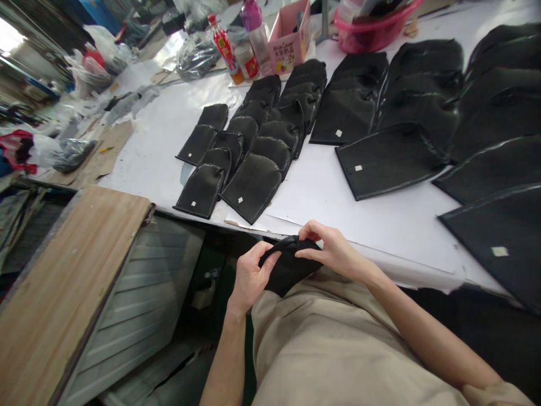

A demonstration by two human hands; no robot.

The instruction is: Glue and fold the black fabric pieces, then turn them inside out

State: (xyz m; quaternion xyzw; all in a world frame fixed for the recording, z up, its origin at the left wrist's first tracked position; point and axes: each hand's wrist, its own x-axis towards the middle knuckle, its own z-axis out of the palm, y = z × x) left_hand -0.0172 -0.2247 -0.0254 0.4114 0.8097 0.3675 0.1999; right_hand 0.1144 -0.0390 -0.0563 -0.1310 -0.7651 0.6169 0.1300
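A black fabric piece (287, 273) hangs between my two hands, just in front of the table edge and against my clothing. My left hand (253, 270) pinches its upper left edge between thumb and fingers. On the other side my right hand (323, 245) grips the top edge, thumb below and fingers above. The held edge looks folded or rolled. Similar flat black pieces (257, 180) lie in overlapping rows on the table beyond, several bearing a small white sticker (240, 200). One larger black piece (389, 160) lies apart, nearer the right.
White sheeting covers the table (313, 194). At the back stand a red-labelled bottle (224, 48), a purple-capped bottle (257, 36), a pink box (289, 39) and a pink basin (372, 31). A wooden board (71, 282) lies at left; plastic bags (91, 70) sit farther off.
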